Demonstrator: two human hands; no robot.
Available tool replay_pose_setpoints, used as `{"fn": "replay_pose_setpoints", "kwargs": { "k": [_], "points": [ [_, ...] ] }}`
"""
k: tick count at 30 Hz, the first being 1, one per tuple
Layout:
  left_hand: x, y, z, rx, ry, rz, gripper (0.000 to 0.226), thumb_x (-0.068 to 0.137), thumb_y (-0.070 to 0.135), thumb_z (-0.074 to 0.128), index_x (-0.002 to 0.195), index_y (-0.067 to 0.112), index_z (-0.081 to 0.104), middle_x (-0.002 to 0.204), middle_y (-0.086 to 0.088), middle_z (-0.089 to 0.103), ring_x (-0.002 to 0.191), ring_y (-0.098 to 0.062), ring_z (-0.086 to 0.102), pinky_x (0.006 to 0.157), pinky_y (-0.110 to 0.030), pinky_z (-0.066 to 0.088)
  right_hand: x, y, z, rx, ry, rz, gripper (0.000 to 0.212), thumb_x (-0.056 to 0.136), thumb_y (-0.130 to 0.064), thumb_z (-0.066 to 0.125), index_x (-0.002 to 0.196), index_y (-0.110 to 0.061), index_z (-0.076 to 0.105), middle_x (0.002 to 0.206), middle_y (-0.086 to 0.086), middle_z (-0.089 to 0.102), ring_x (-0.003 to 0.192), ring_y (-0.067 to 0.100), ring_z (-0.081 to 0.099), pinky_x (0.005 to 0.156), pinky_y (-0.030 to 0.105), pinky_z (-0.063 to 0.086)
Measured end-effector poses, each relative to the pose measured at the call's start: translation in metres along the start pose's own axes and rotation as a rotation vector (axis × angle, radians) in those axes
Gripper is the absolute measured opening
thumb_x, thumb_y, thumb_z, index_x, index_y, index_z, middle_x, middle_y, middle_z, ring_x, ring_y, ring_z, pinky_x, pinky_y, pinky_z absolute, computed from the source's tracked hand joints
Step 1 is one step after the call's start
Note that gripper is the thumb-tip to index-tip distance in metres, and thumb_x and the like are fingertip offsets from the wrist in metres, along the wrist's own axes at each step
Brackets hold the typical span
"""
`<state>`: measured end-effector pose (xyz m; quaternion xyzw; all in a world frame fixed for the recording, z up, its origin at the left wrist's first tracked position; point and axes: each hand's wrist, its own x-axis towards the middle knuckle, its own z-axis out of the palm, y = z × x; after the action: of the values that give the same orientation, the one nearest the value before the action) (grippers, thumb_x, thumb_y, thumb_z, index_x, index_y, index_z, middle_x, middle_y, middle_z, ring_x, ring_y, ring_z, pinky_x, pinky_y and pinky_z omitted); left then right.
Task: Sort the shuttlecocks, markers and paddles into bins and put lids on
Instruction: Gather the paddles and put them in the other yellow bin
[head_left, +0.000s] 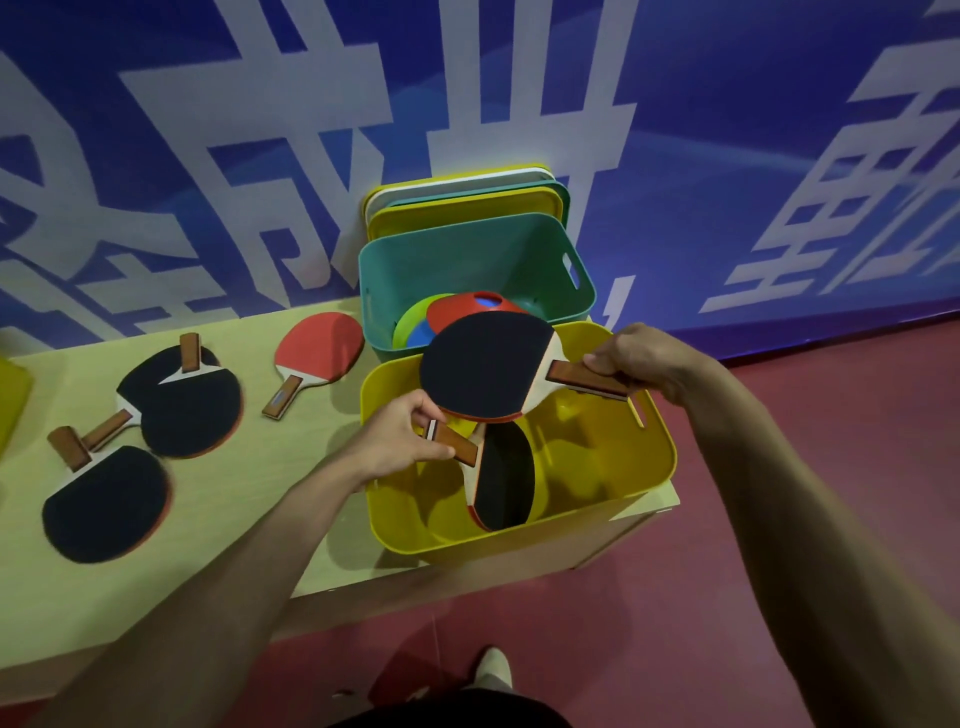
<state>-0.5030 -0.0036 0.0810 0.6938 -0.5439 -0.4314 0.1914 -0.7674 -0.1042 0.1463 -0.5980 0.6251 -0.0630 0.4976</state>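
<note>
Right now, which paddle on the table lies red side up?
The red paddle lying alone beside the teal bin; the other three on the table show black.

Sports hall; blue banner wall (727, 156); red court floor (597, 623)

A pale wooden table (234, 512) stands on red floor (623, 597) before a blue, white-lettered banner (701, 156).

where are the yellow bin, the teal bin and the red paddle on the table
yellow bin (613, 457): head view, inner right wall
teal bin (467, 260): head view, inner back wall
red paddle (319, 348): head view, middle of blade
</note>
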Motion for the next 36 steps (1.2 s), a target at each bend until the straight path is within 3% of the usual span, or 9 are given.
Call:
{"fn": "replay_pose_setpoints", "kwargs": {
  "k": [8, 13, 17, 19, 23, 25, 30, 33, 36],
  "points": [
    [0.010, -0.012, -0.009, 0.278, 0.142, 0.005, 0.039, 0.074, 0.018, 0.079, 0.106, 0.021, 0.056, 0.107, -0.002, 0.059, 0.092, -0.017, 0.058, 0.082, -0.034, 0.052, 0.008, 0.011, -0.020, -0.070, -0.034, 0.013, 0.027, 0.093, -0.016, 0.055, 0.100, 0.007, 0.067, 0.081, 0.012, 0.060, 0.067, 0.017, 0.054, 0.059, 0.025, 0.043],
    [0.012, -0.020, -0.007, 0.450, 0.162, 0.078, 0.043, 0.090, 0.015, 0.059, 0.131, 0.021, 0.048, 0.123, -0.004, 0.060, 0.111, -0.023, 0.058, 0.092, -0.039, 0.050, 0.006, 0.012, -0.027, -0.185, -0.061, 0.017, 0.029, 0.091, -0.016, 0.057, 0.103, 0.008, 0.068, 0.082, 0.015, 0.057, 0.067, 0.019, 0.050, 0.063, 0.030, 0.040],
    [0.013, -0.012, -0.002, 0.325, 0.287, 0.117, 0.036, 0.092, 0.005, 0.049, 0.126, 0.015, 0.053, 0.129, -0.006, 0.058, 0.117, -0.023, 0.055, 0.097, -0.036, 0.047, 0.005, 0.010, -0.019, -0.249, -0.080, -0.001, 0.026, 0.089, -0.015, 0.059, 0.105, 0.001, 0.070, 0.092, 0.022, 0.062, 0.079, 0.023, 0.055, 0.071, 0.033, 0.045],
    [0.014, -0.009, -0.002, 0.257, 0.337, 0.110, 0.034, 0.090, 0.003, 0.051, 0.122, 0.013, 0.056, 0.127, -0.006, 0.059, 0.118, -0.021, 0.054, 0.098, -0.033, 0.045, 0.006, 0.008, -0.010, -0.263, -0.117, -0.007, 0.026, 0.089, -0.014, 0.057, 0.105, 0.004, 0.068, 0.087, 0.016, 0.058, 0.077, 0.021, 0.054, 0.066, 0.028, 0.044],
    [0.012, -0.004, -0.003, 0.167, 0.400, 0.133, 0.032, 0.088, 0.002, 0.053, 0.117, 0.013, 0.060, 0.122, -0.003, 0.060, 0.114, -0.017, 0.055, 0.092, -0.023, 0.040, 0.014, 0.006, 0.013, -0.307, -0.174, 0.005, 0.015, 0.092, -0.015, 0.054, 0.082, -0.007, 0.062, 0.075, 0.006, 0.052, 0.067, 0.015, 0.050, 0.060, 0.023, 0.041],
    [0.011, -0.003, -0.003, 0.132, 0.414, 0.154, 0.031, 0.088, 0.002, 0.053, 0.115, 0.014, 0.061, 0.120, -0.002, 0.061, 0.112, -0.016, 0.056, 0.093, -0.022, 0.040, 0.021, 0.007, 0.022, -0.316, -0.183, 0.014, 0.014, 0.092, -0.015, 0.053, 0.088, -0.005, 0.062, 0.075, 0.006, 0.053, 0.068, 0.014, 0.051, 0.060, 0.023, 0.041],
    [0.006, 0.003, 0.004, -0.001, 0.389, 0.200, 0.028, 0.088, 0.004, 0.056, 0.112, 0.017, 0.062, 0.115, 0.001, 0.062, 0.107, -0.011, 0.057, 0.092, -0.020, 0.042, 0.033, 0.011, 0.043, -0.309, -0.229, 0.014, 0.014, 0.089, -0.009, 0.051, 0.076, -0.007, 0.055, 0.065, 0.004, 0.048, 0.060, 0.014, 0.046, 0.055, 0.022, 0.036],
    [0.003, 0.006, 0.009, -0.139, 0.302, 0.184, 0.025, 0.089, 0.008, 0.059, 0.110, 0.021, 0.062, 0.117, 0.003, 0.061, 0.102, -0.007, 0.060, 0.087, -0.015, 0.045, 0.042, 0.018, 0.052, -0.313, -0.251, 0.008, 0.014, 0.086, -0.008, 0.052, 0.073, -0.007, 0.056, 0.066, 0.006, 0.049, 0.060, 0.015, 0.047, 0.056, 0.024, 0.037],
    [0.003, 0.004, 0.014, -0.184, 0.216, 0.167, 0.023, 0.089, 0.013, 0.061, 0.109, 0.025, 0.061, 0.119, 0.002, 0.059, 0.105, -0.007, 0.060, 0.092, -0.020, 0.045, 0.050, 0.026, 0.052, -0.335, -0.281, 0.000, 0.017, 0.085, -0.005, 0.050, 0.070, -0.008, 0.057, 0.063, 0.006, 0.049, 0.057, 0.015, 0.046, 0.054, 0.023, 0.038]
  ]
}}
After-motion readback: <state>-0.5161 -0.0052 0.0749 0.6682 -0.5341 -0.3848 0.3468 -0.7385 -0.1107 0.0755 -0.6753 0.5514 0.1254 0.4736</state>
